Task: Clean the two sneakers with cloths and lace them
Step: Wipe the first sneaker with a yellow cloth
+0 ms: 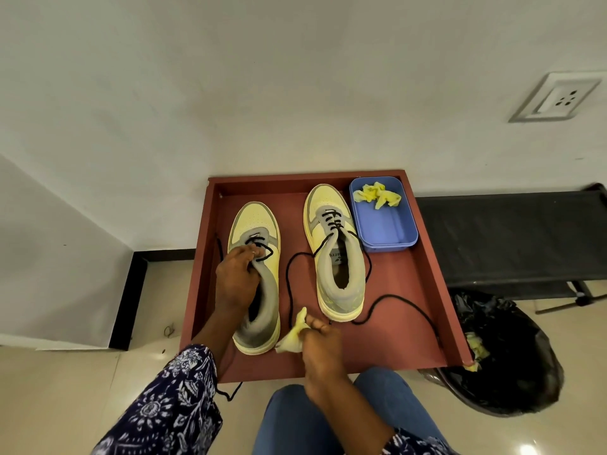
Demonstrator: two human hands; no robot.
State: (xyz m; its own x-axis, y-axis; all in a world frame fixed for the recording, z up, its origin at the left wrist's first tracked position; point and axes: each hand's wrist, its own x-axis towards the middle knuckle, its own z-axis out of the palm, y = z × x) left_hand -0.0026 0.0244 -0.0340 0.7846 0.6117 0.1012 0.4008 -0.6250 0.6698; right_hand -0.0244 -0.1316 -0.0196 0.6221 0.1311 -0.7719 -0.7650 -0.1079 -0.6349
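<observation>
The left hand point(235, 284) grips the tongue of the left sneaker point(258, 277) on the red tray point(410, 323). The right hand point(320, 343) pinches a yellow cloth point(294, 336) (crumpled) beside that sneaker's heel.

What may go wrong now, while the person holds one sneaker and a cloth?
The right sneaker's long loose black lace trails over the red tray; the right hand, shut on a yellow cloth, may snag it. The left sneaker's lace end hangs off the tray's front edge and could be caught.
</observation>
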